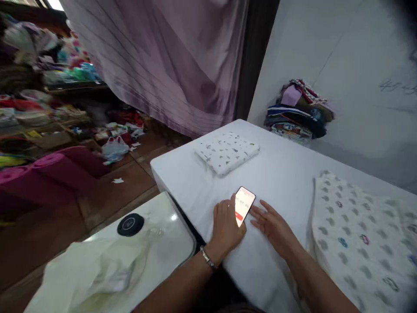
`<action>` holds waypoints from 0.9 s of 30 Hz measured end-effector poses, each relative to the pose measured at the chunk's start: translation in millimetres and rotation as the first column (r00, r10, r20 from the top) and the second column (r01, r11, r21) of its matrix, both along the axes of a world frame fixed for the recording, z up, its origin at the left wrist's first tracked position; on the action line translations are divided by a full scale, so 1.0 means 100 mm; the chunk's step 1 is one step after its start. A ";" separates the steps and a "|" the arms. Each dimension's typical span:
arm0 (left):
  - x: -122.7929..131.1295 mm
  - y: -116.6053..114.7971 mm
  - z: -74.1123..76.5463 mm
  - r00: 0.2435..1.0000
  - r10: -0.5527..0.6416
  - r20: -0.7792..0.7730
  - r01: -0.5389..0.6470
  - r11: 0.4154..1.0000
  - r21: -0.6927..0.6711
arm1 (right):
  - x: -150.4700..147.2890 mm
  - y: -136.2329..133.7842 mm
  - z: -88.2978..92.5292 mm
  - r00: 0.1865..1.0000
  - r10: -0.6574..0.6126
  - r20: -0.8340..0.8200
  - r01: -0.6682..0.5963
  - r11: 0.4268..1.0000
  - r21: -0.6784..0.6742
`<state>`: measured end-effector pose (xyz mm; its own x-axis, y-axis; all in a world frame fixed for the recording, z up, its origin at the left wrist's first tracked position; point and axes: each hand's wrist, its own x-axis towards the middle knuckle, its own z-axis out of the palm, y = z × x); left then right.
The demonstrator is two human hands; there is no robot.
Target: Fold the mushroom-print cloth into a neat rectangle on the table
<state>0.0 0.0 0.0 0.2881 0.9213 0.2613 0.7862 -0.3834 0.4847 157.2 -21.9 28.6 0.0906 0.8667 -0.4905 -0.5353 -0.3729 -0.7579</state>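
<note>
Head view, far left: glossy worktop (174, 245), bearing a round black disc (130, 224).
Left hand (225, 224): grip closed on the left edge of a phone (245, 202).
Folded cloth (228, 153): printed, beyond the hands, on a white-covered worktop (283, 169).
Phone: above the same surface, resting or lifted, cannot tell; screen lit.
Right hand (272, 224): grip released, fingers extended beside the phone; contact unclear.
Printed cloth (361, 243), right: lies unfolded.
Progress: phone in hand; its timer, apparently at zeros, seems not yet started.
</note>
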 end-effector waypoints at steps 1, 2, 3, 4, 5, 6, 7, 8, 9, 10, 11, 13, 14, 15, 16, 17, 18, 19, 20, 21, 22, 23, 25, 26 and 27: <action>0.00 0.00 0.01 1.000 0.002 0.004 -0.002 1.000 -0.003 | 0.00 0.00 -0.01 1.000 -0.001 -0.025 0.001 1.000 0.008; 0.00 -0.01 0.02 1.000 0.003 0.009 -0.003 1.000 -0.005 | 0.00 0.00 -0.01 0.999 -0.005 -0.050 0.006 1.000 0.014; 0.00 -0.01 0.02 1.000 0.004 0.014 -0.004 1.000 -0.004 | 0.00 -0.01 -0.02 0.997 -0.011 -0.075 0.013 1.000 0.019; 0.00 -0.02 0.03 1.000 0.003 0.020 -0.003 1.000 -0.001 | -0.01 -0.01 -0.03 0.995 -0.020 -0.101 0.023 0.999 0.022; 0.00 -0.03 0.04 1.000 0.003 0.026 -0.003 1.000 0.003 | -0.01 -0.02 -0.04 0.991 -0.031 -0.129 0.034 0.999 0.025; 0.00 -0.04 0.05 0.999 0.000 0.033 0.000 1.000 0.011 | -0.01 -0.02 -0.05 0.987 -0.046 -0.156 0.051 0.998 0.025; 0.00 -0.05 0.06 0.999 -0.007 0.039 0.006 1.000 0.022 | 0.00 -0.03 -0.06 0.982 -0.065 -0.180 0.070 0.997 0.022; 0.00 -0.06 0.07 0.999 -0.015 0.045 0.013 0.999 0.036 | 0.00 -0.04 -0.07 0.977 -0.084 -0.198 0.090 0.996 0.020; 0.00 -0.07 0.08 0.998 -0.023 0.051 0.020 0.998 0.052 | 0.00 -0.04 -0.07 0.972 -0.100 -0.212 0.107 0.994 0.020; -0.01 -0.08 0.09 0.998 -0.029 0.056 0.025 0.998 0.066 | 0.01 -0.05 -0.08 0.969 -0.110 -0.221 0.119 0.993 0.025; -0.01 -0.09 0.11 0.998 -0.034 0.061 0.030 0.997 0.074 | 0.01 -0.05 -0.08 0.967 -0.113 -0.227 0.124 0.992 0.035; -0.04 -0.08 0.14 0.997 -0.040 0.073 0.035 0.997 0.067 | 0.01 -0.05 -0.07 0.966 -0.100 -0.238 0.117 0.991 0.060; -0.06 -0.07 0.15 0.996 -0.040 0.079 0.035 0.998 0.054 | 0.00 -0.03 -0.06 0.966 -0.086 -0.244 0.106 0.992 0.072; -0.09 -0.06 0.17 0.996 -0.036 0.083 0.033 0.999 0.039 | -0.01 -0.01 -0.05 0.965 -0.071 -0.250 0.095 0.992 0.082; -0.13 -0.04 0.18 0.996 -0.029 0.082 0.027 0.999 0.023 | -0.04 0.01 -0.04 0.965 -0.056 -0.256 0.082 0.993 0.089; -0.17 -0.01 0.19 0.997 -0.019 0.079 0.019 1.000 0.008 | -0.07 0.05 -0.03 0.964 -0.043 -0.262 0.069 0.993 0.093; -0.21 0.02 0.20 0.997 -0.007 0.073 0.007 1.000 -0.004 | -0.10 0.09 -0.02 0.963 -0.031 -0.269 0.058 0.994 0.091; -0.27 0.05 0.21 0.998 0.006 0.063 -0.005 1.000 -0.014 | -0.15 0.13 -0.02 0.960 -0.023 -0.277 0.048 0.995 0.086; -0.33 0.09 0.21 0.999 0.019 0.051 -0.018 1.000 -0.020 | -0.20 0.18 -0.02 0.958 -0.016 -0.287 0.039 0.996 0.077; -0.39 0.13 0.22 0.999 0.030 0.036 -0.030 0.999 -0.024 | -0.26 0.24 -0.03 0.954 -0.009 -0.299 0.030 0.997 0.068; -0.46 0.17 0.22 0.999 0.041 0.018 -0.040 0.999 -0.027 | -0.33 0.29 -0.04 0.950 0.000 -0.311 0.019 0.998 0.060; -0.53 0.21 0.22 0.999 0.049 -0.004 -0.049 0.998 -0.033 | -0.40 0.34 -0.05 0.947 0.009 -0.323 0.008 0.999 0.052; -0.67 0.30 0.21 0.997 0.062 -0.054 -0.064 0.997 -0.052 | -0.54 0.44 -0.07 0.939 0.028 -0.343 -0.016 0.999 0.038; -0.75 0.35 0.20 0.995 0.068 -0.079 -0.073 0.995 -0.062 | -0.61 0.49 -0.08 0.936 0.039 -0.350 -0.030 0.999 0.031; -0.82 0.40 0.19 0.992 0.076 -0.103 -0.083 0.994 -0.070 | -0.68 0.54 -0.09 0.933 0.051 -0.356 -0.045 0.999 0.025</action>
<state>-82.2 39.9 19.2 0.2344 0.9580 0.1653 0.8585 -0.2838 0.4271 89.0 32.6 19.7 -0.1297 0.8737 -0.4688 -0.7530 -0.3944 -0.5268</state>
